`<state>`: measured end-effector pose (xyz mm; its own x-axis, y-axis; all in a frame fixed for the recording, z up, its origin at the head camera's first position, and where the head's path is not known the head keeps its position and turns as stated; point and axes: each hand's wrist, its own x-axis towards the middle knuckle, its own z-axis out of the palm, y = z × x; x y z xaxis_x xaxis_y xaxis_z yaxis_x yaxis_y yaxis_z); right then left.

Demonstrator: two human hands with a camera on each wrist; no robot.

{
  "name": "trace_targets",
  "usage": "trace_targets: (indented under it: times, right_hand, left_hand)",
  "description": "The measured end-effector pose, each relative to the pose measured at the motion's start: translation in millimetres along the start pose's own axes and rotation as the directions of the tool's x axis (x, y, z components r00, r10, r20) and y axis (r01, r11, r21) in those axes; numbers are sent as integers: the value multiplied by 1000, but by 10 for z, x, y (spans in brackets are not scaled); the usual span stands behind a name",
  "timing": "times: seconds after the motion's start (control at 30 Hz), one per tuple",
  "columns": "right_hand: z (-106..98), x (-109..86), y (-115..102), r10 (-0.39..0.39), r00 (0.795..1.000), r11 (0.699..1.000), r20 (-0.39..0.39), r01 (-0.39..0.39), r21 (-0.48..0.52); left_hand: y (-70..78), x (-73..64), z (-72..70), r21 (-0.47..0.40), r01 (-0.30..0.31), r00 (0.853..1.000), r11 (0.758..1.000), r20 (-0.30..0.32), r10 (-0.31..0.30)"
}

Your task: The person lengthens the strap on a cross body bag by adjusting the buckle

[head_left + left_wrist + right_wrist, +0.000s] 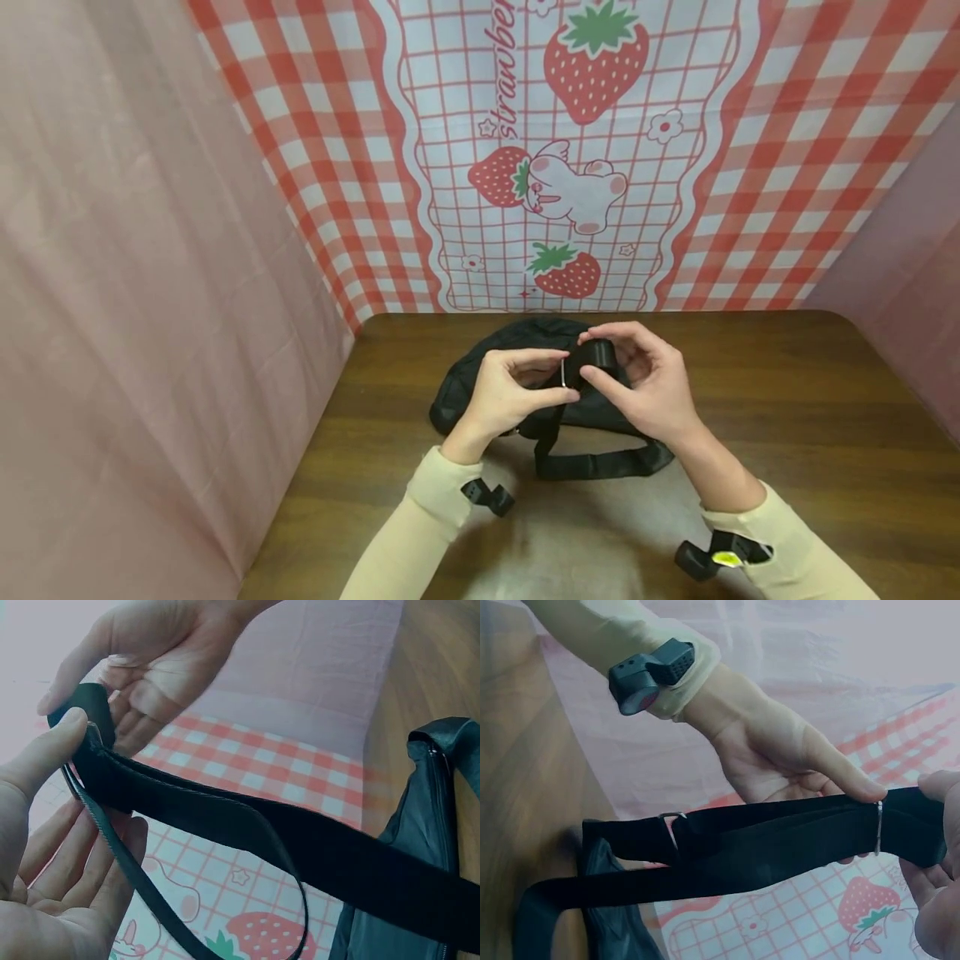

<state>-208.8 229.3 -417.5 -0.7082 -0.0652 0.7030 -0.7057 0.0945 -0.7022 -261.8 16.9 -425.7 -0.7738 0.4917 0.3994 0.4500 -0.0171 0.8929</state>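
A black bag (463, 390) lies on the table, and its black webbing strap (757, 851) is raised above it. My left hand (504, 396) pinches the strap at a thin metal slider (879, 827) between thumb and fingers. Close by on the right, my right hand (656, 387) grips a folded loop of the strap (600, 357) with thumb and fingertips. A second metal ring (673, 834) sits on the strap nearer the bag. In the left wrist view, a slack length of strap (154, 896) hangs in a curve below the left hand. A zipper (448, 825) runs along the bag.
The wooden table (787, 417) ends at a backdrop cloth (637, 167) with strawberries and red checks. A pink curtain (135, 292) hangs at the left, another (900, 292) at the right. Each sleeve carries a black wrist camera (491, 497).
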Motion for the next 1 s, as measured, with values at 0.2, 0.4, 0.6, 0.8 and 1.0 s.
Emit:
trace_targets:
  times: [0.2, 0.4, 0.6, 0.8, 1.0]
  right_hand:
    - [29, -44, 58, 56, 998, 998, 35, -56, 10]
    - [36, -8, 51, 25, 999, 998, 25, -24, -62]
    - [82, -74, 110, 37, 999, 999, -11, -37, 22]
    - [169, -219, 226, 153, 983, 982, 102, -140, -126]
    - [256, -233, 226, 196, 976, 957, 91, -171, -233]
  left_hand:
    - [19, 9, -25, -15, -2, 1000, 1000, -20, 2]
    - [36, 15, -27, -5, -15, 1000, 1000, 27, 15]
    - [33, 46, -96, 0, -20, 1000, 1000, 15, 20]
    - [124, 73, -184, -65, -47, 997, 997, -56, 44]
    - [182, 80, -200, -124, -49, 998, 991, -50, 43]
